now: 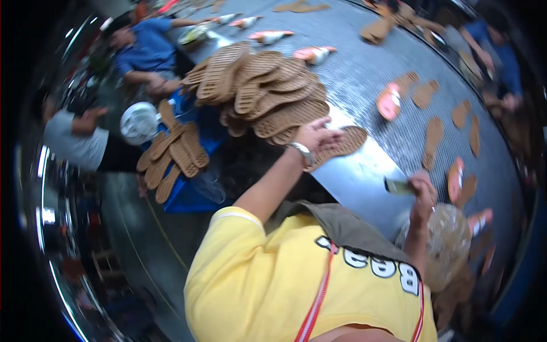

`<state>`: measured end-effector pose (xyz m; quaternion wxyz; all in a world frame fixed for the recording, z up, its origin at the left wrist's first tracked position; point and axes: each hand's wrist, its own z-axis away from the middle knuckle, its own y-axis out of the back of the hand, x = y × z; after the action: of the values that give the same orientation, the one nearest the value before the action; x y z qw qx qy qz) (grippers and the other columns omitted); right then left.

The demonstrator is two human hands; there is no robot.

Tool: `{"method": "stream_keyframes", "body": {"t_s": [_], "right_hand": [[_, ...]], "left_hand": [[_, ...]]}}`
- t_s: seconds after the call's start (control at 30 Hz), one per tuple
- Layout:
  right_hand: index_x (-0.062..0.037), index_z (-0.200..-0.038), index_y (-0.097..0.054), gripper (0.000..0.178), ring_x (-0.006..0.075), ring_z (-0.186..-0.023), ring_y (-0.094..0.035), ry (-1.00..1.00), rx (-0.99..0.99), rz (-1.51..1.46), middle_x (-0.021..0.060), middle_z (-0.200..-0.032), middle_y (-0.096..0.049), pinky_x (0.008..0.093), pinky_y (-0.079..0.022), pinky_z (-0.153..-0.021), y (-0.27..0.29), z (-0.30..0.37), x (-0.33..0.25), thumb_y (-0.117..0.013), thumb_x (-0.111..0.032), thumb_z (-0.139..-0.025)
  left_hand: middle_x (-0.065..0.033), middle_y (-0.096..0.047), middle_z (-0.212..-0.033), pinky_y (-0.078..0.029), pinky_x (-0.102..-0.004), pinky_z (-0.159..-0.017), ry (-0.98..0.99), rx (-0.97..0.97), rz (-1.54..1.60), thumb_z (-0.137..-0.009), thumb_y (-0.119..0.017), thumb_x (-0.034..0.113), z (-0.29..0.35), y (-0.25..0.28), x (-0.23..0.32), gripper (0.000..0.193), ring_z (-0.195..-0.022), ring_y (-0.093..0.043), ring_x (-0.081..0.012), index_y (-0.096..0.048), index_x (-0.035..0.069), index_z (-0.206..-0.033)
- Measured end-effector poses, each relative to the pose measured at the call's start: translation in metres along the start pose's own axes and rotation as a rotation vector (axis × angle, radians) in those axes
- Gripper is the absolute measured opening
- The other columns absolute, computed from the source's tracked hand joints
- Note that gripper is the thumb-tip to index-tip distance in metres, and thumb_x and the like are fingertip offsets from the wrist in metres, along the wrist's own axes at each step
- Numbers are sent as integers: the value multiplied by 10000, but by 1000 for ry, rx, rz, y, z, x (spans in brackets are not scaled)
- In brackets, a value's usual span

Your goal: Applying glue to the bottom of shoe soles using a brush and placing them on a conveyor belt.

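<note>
My left hand (319, 139), with a watch at the wrist, reaches over a brown ridged shoe sole (350, 141) lying on the smooth metal strip. Its fingers are stretched out, somewhat blurred, and partly cover the sole. Right beside it rises a large heap of brown soles (273, 85). My right hand (423, 194) is closed on a small flat dark-green thing (400, 186), whose kind is too blurred to tell. It hangs over the table's near side, by a clear plastic bag (447, 239).
More soles (176, 149) lie on a blue-covered surface beside a white bucket (139, 122). Loose soles (433, 142) and pink-and-white shoe pieces (389, 101) are spread along the grey textured belt (353, 68). Co-workers (149, 54) stand at the left and far right.
</note>
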<state>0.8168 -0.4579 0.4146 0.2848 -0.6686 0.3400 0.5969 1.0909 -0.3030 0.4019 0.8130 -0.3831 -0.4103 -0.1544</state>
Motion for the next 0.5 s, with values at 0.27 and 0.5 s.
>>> {"method": "stream_keyframes", "body": {"t_s": [0.27, 0.5], "right_hand": [[-38, -942, -603, 160, 261, -588, -538, 460, -117, 610, 92, -684, -518, 343, -441, -533, -70, -14, -24, -611, -48, -783], [-67, -872, -621, 139, 209, -535, -544, 568, -105, 704, 55, -682, -510, 326, -431, -472, -84, -13, -14, -650, -62, -737]], "left_hand": [[-295, -503, -1161, -468, -400, -881, 113, -339, 83, -762, -463, -59, 23, -39, -1, 710, -1085, -527, -343, -87, -63, -1364], [-269, -503, -1182, -469, -383, -868, 93, -327, -45, -732, -442, -88, 43, -48, -7, 738, -1109, -516, -311, -83, -43, -1376]]}}
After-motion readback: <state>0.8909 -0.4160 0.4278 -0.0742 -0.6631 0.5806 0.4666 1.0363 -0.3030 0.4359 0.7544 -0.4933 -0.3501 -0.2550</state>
